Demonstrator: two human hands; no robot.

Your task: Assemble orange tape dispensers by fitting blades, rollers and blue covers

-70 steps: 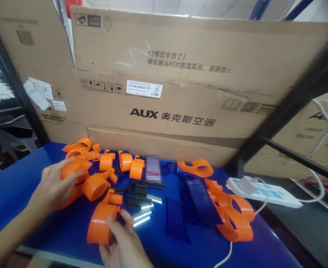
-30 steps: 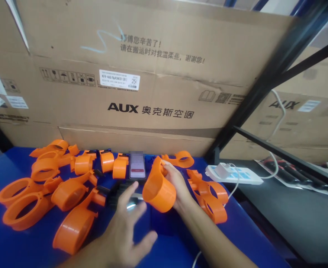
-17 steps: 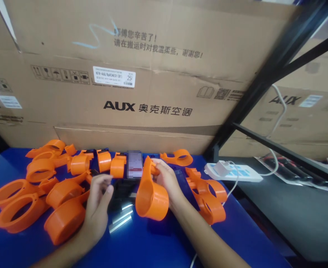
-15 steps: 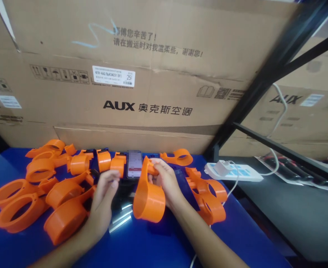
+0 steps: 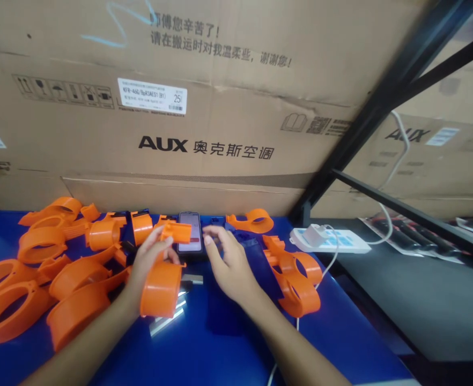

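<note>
Gripping an orange plastic tape dispenser (image 5: 162, 292), the left hand (image 5: 153, 252) has its fingers bent between the ring below and the short handle-like part above. This dispenser is held over the blue tabletop (image 5: 204, 359), in front of a smartphone (image 5: 189, 219) with a lit screen. The right hand (image 5: 230, 262) is relaxed, with curved fingers and a gap at the thumb; its fingertips are just beside the phone, and I cannot tell if they touch it. Under the held dispenser lie shiny metal strips (image 5: 174, 316), partly hidden. Dark blue flat pieces (image 5: 258, 257) lie by the right wrist. More orange dispensers (image 5: 78, 319) are spread at the left side, several with black parts, and other orange pieces (image 5: 298, 295) lie at the right. Farther right, a white power strip (image 5: 345, 242) holds a white plug (image 5: 315, 235). Behind everything stands a large cardboard sheet (image 5: 228, 126), printed "AUX", next to a black metal frame (image 5: 353, 142).
</note>
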